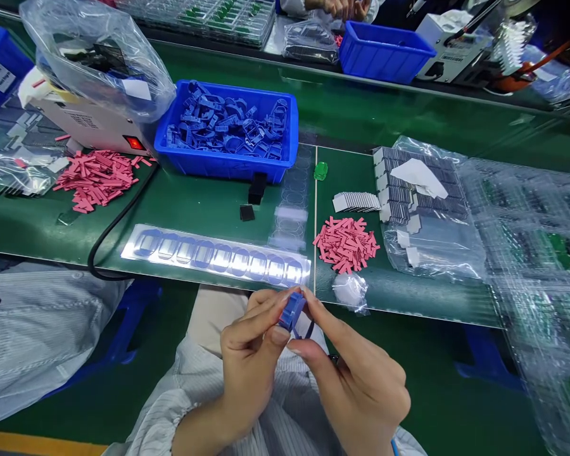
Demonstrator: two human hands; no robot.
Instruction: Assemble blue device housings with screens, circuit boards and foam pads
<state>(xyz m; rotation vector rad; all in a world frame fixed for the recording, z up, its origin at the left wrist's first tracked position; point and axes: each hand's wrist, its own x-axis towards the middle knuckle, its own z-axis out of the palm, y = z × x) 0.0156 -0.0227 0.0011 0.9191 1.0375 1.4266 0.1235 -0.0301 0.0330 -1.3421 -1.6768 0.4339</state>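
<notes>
Between the fingertips of both hands is a small blue plastic frame, held over my lap just off the table's front edge. My left hand pinches its left side with thumb and fingers. On the right side, my right hand grips it between thumb and forefinger. Fingers cover part of the frame. Nearest on the table lie a strip of clear oval films and a heap of pink strips. A blue bin farther back holds many similar blue plastic parts.
Left stands a white machine with a lit red switch and a black cable; another pink heap lies beside it. Rightward are grey-white pads, a bagged stack and clear trays. Another person's hands show across the bench.
</notes>
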